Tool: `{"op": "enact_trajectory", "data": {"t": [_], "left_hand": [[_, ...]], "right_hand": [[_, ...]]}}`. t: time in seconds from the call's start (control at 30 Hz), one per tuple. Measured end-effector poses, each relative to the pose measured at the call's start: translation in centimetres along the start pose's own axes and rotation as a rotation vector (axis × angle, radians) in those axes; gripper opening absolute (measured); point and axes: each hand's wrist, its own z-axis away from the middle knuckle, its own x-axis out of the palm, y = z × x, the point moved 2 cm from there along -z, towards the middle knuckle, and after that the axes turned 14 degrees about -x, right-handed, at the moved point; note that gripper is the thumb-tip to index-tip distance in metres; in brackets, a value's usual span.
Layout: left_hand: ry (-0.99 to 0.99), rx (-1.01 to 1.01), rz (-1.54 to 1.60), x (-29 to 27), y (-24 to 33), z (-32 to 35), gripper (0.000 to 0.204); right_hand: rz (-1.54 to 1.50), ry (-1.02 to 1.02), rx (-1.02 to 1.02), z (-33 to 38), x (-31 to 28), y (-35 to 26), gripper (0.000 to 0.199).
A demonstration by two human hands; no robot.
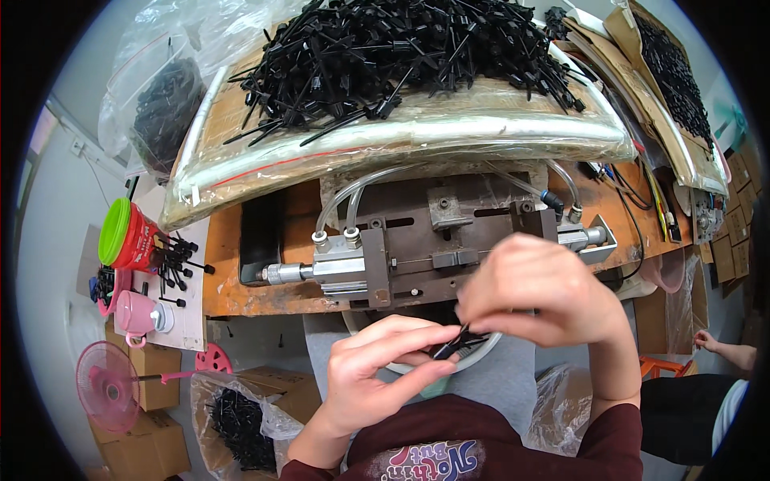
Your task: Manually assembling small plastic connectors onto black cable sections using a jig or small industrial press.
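You have the black plastic part (446, 349) over your lap, just in front of the metal clamping fixture (449, 232) and above the rim of a pale bowl (487, 353). Your left hand (385, 361) holds it between thumb and fingers, the gap narrow. Your right hand (533, 284) arches over it with its fingers bent and drawn close together, their tips at the part's upper end — whether they grip it or only touch it, you cannot tell from this view.

Expect it to weigh very little and feel stiff, judging by its likeness to the pieces in the heaped black parts (385, 64), which show a blocky head on a thin, straight stem. The surface has a slight shine, so it may slide under dry fingertips. The head looks sturdy; the stem is the likelier place for a bend or a snap.

Take hold on the thick end, with 1 thumb and 1 or 2 fingers on opposite sides, and let the other hand steady the far end lightly. Squeeze modestly — something this small could twist or slip out of a hard pinch.
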Motion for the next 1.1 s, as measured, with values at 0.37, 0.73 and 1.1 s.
{"op": "enact_trajectory", "data": {"t": [0.37, 0.73, 1.1], "left_hand": [[0.197, 0.258, -0.494, 2.3, -1.3, -0.7, 0.03], [0.253, 0.347, -0.855, 4.0, -3.0, -2.3, 0.026], [0.257, 0.309, -0.921, 3.7, -2.9, -3.4, 0.023]], "right_hand": [[1.208, 0.067, -0.02, -10.7, -5.0, 10.3, 0.038], [1.184, 0.054, -0.081, -10.4, -3.8, 14.4, 0.006], [0.746, 0.251, 0.036, -4.2, -7.4, 11.9, 0.015]]}}
